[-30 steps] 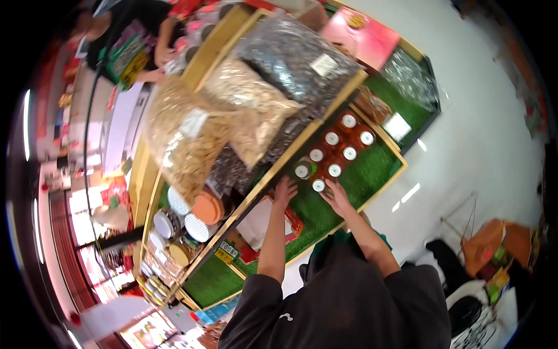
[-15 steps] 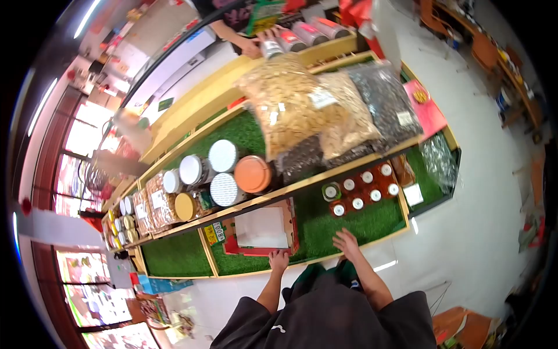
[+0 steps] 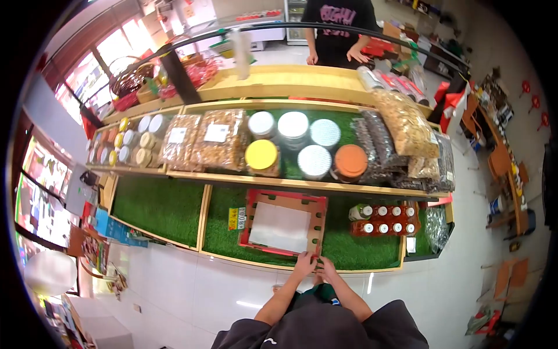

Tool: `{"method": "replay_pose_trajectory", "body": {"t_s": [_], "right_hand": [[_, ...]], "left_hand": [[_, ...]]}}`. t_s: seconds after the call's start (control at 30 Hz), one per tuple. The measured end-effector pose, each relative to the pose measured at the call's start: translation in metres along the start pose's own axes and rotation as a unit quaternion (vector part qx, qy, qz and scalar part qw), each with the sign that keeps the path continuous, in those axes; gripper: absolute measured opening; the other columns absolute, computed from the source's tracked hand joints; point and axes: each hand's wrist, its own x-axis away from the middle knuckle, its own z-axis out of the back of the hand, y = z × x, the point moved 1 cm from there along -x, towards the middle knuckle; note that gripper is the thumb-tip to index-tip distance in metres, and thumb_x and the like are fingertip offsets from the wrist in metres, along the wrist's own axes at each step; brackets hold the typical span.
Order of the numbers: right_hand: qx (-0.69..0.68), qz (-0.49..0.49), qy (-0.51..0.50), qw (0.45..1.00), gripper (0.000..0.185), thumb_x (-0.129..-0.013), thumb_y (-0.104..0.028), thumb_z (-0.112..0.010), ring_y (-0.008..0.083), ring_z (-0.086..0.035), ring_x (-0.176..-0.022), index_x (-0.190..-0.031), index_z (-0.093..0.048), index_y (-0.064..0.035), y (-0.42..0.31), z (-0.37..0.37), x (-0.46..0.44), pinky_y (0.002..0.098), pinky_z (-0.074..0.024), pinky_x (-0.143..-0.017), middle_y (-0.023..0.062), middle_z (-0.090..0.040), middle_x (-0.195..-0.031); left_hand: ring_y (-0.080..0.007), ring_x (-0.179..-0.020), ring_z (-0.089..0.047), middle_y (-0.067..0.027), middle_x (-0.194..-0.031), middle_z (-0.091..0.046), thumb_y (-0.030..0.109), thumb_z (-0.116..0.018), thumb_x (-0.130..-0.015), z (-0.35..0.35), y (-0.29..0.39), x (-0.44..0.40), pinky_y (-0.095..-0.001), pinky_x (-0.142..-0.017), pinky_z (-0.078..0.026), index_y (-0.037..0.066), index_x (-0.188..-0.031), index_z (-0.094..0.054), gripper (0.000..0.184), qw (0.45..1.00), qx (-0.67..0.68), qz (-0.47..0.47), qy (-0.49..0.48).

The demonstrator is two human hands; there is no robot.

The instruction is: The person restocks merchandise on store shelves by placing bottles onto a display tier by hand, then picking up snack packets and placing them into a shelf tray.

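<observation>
A shallow red cardboard box (image 3: 321,224) with a white sheet (image 3: 280,225) inside lies on the green artificial grass of the lower shelf. My left hand (image 3: 304,265) is at its near right corner, fingers bent over the edge. Close beside it, my right hand (image 3: 326,270) has its fingers curled against the same corner; the fingertips are small and partly hidden. A yellow and green price sign (image 3: 236,218) lies left of the box. To the right stand several bottles of red sauce (image 3: 388,228) with white caps.
On the upper shelf are lidded jars (image 3: 293,125), bags of nuts (image 3: 218,139) and large bulging bags (image 3: 407,125). A wooden rim (image 3: 273,264) edges the lower shelf. Behind the display stands another person (image 3: 340,26). A dark rail (image 3: 325,25) crosses above.
My right hand has come in from the right, its spread fingers now curled at the box corner. My left hand has slid right along the box's front edge. The view has turned and levelled.
</observation>
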Motion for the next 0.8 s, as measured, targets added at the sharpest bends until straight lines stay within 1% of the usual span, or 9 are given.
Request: {"method": "replay_pose_trajectory", "body": {"t_s": [0.13,0.23,0.27,0.33,0.4,0.53,0.6,0.63,0.8], "right_hand": [[-0.032,0.059,-0.041,0.997,0.043,-0.083,-0.038,-0.052,0.0263,-0.054,-0.080,-0.118,-0.036,-0.0181,0.018,-0.051,0.009,0.0421,-0.0463,-0.070,0.0038,-0.046,-0.100],[-0.064,0.040,0.094,0.993,0.048,-0.081,-0.036,-0.054,0.0335,-0.051,-0.090,-0.119,-0.034,-0.0162,0.036,-0.087,-0.010,0.0485,-0.0468,-0.074,0.0091,-0.039,-0.110],[-0.099,0.062,0.088,0.989,0.061,-0.080,-0.039,-0.056,0.0405,-0.054,-0.089,-0.127,-0.025,-0.0166,0.062,-0.068,-0.067,0.0479,-0.0495,-0.070,0.0129,-0.038,-0.113],[-0.121,-0.014,0.061,0.991,0.063,-0.081,-0.048,-0.051,0.0379,-0.055,-0.090,-0.126,-0.028,-0.0112,0.060,-0.089,-0.076,0.0475,-0.0500,-0.071,0.0138,-0.039,-0.114],[-0.068,-0.036,0.067,0.995,0.066,-0.082,-0.051,-0.050,0.0382,-0.052,-0.102,-0.127,-0.026,-0.0089,0.058,-0.128,-0.081,0.0480,-0.0467,-0.081,0.0119,-0.036,-0.120],[0.114,-0.069,0.028,0.991,0.059,-0.082,-0.046,-0.050,0.0308,-0.058,-0.083,-0.125,-0.030,-0.0106,0.077,-0.216,-0.087,0.0390,-0.0503,-0.064,0.0107,-0.048,-0.107],[0.251,-0.067,-0.089,0.962,0.054,-0.083,-0.043,-0.050,0.0280,-0.058,-0.079,-0.121,-0.035,-0.0082,0.092,-0.264,-0.089,0.0373,-0.0468,-0.062,0.0104,-0.053,-0.102],[0.295,-0.066,-0.108,0.947,0.043,-0.084,-0.035,-0.050,0.0236,-0.058,-0.069,-0.117,-0.040,-0.0094,0.095,-0.289,-0.087,0.0339,-0.0468,-0.056,0.0089,-0.056,-0.094],[0.397,-0.070,-0.181,0.897,0.034,-0.084,-0.029,-0.051,0.0208,-0.058,-0.059,-0.111,-0.046,-0.0104,0.138,-0.418,-0.111,0.0290,-0.0464,-0.045,0.0078,-0.057,-0.087]], "left_hand": [[-0.0357,-0.095,-0.054,-0.0201,-0.104,-0.054,0.020,-0.057,-0.077,0.037,-0.013,0.041,-0.0414,-0.083,-0.044,0.008,-0.109,-0.055,0.035,0.993,0.090,-0.038,0.073],[-0.0359,-0.098,-0.053,-0.0207,-0.107,-0.055,0.024,-0.053,-0.081,0.089,-0.065,0.089,-0.0399,-0.083,-0.044,0.007,-0.114,-0.053,0.037,0.985,0.128,0.108,0.047],[-0.0355,-0.097,-0.053,-0.0212,-0.106,-0.056,0.028,-0.051,-0.084,0.110,-0.085,0.108,-0.0397,-0.083,-0.044,0.007,-0.115,-0.053,0.037,0.973,0.151,0.172,0.029],[-0.0380,-0.091,-0.056,-0.0213,-0.097,-0.060,0.033,-0.045,-0.086,0.153,-0.129,0.148,-0.0404,-0.080,-0.045,0.003,-0.109,-0.055,0.039,0.953,0.117,0.263,0.093],[-0.0372,-0.089,-0.057,-0.0211,-0.093,-0.061,0.031,-0.046,-0.084,0.196,-0.147,0.191,-0.0401,-0.079,-0.045,0.002,-0.106,-0.056,0.037,0.910,0.092,0.326,0.239],[-0.0342,-0.091,-0.058,-0.0205,-0.096,-0.061,0.030,-0.047,-0.083,0.257,-0.185,0.263,-0.0387,-0.081,-0.045,0.002,-0.106,-0.057,0.038,0.797,0.133,0.449,0.382],[-0.0331,-0.093,-0.058,-0.0197,-0.098,-0.061,0.030,-0.048,-0.082,0.273,-0.205,0.294,-0.0378,-0.082,-0.045,0.003,-0.106,-0.058,0.037,0.765,0.134,0.477,0.412],[-0.0320,-0.095,-0.058,-0.0189,-0.099,-0.061,0.030,-0.049,-0.082,0.282,-0.210,0.307,-0.0369,-0.083,-0.045,0.003,-0.105,-0.058,0.037,0.745,0.127,0.489,0.435],[-0.0302,-0.101,-0.055,-0.0171,-0.105,-0.060,0.030,-0.050,-0.081,0.307,-0.234,0.391,-0.0343,-0.088,-0.042,0.004,-0.106,-0.059,0.038,0.643,0.161,0.591,0.459]]}}
